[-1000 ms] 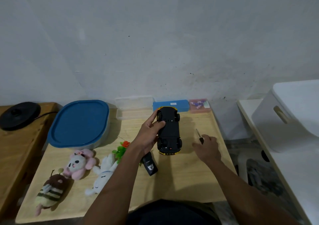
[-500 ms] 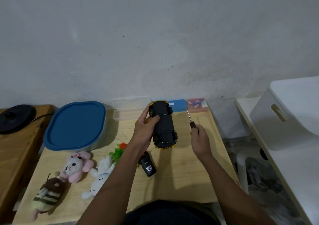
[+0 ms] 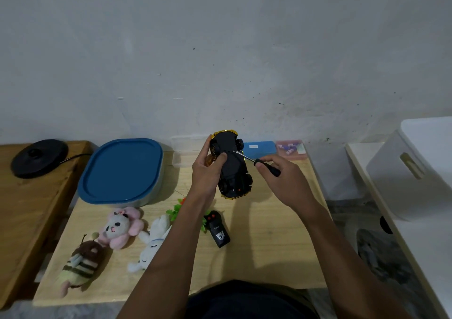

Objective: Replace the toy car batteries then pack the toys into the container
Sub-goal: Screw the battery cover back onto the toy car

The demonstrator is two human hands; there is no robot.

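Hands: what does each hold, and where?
Left hand grips the upturned black-and-gold toy car by its side; right hand pinches the black-handled screwdriver by its handle.

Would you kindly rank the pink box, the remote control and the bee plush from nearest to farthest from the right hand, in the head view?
1. Pink box, just beyond the right hand, by the wall.
2. Remote control, left and nearer the person.
3. Bee plush, far left, nearest the person.
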